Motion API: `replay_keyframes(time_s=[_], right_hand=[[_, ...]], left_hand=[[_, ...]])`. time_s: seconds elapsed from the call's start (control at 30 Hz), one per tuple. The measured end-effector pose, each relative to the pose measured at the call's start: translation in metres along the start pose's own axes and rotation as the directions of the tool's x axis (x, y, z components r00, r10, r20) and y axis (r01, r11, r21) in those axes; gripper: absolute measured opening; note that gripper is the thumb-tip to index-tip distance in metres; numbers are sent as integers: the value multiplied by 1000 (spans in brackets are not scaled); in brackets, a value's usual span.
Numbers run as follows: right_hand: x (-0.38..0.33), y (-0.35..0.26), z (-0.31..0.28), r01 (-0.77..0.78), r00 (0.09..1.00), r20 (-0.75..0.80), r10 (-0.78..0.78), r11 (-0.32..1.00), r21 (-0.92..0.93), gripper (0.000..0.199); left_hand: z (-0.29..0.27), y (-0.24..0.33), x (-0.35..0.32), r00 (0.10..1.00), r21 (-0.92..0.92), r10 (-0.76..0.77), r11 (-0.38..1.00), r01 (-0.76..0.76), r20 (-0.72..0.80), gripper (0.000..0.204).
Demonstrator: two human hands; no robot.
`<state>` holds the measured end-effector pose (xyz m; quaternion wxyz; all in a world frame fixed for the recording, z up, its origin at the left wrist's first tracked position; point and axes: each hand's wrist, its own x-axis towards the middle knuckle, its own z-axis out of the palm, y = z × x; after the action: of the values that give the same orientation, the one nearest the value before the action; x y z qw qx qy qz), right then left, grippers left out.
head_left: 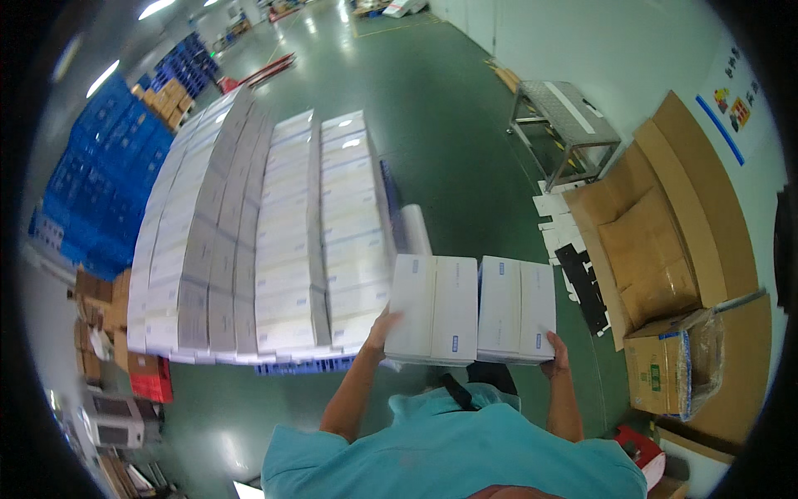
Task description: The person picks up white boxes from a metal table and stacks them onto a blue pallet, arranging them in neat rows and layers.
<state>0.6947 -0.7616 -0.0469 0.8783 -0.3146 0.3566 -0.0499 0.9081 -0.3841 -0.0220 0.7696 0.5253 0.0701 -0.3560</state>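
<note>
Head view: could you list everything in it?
Held boxes: two blocks, white, between the hands
Stacked boxes: many, white, left
Pallet: at least one, blue, beneath those
Large stack: one, blue, far left
Metal stand: one, grey, upper right
Poster: one, white, right wall
Cardboard sheets: several, brown, right wall
Carton: one, brown, beside them
Flat strip: one, black, floor at right
Crate: one, red, lower left
Floor: one, green, throughout
Distant items: several, mixed, unclear
Shirt: one, turquoise, bottom
Left hand: one, bare, boxes' left
Right hand: one, bare, boxes' right
</note>
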Motion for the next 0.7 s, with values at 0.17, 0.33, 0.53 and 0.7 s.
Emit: replay_keyframes(time_s=[0.17,0.33,0.53,0.7], right_hand=[[109,-52,18,-2,994,-105,4,1000,16,48],[236,-135,78,-166,985,-71,159,980,-114,48],[418,-212,228,-133,934,277,227,938,-320,60],[581,-244,364,-197,879,278,388,826,-529,67]], left_hand=[[5,25,147,985,39,-166,986,164,50,48],[22,78,214,932,-136,-291,954,266,-217,48],[28,167,295,943,-297,-120,955,23,-311,49],[0,225,397,898,-430,1,878,-212,-440,48]])
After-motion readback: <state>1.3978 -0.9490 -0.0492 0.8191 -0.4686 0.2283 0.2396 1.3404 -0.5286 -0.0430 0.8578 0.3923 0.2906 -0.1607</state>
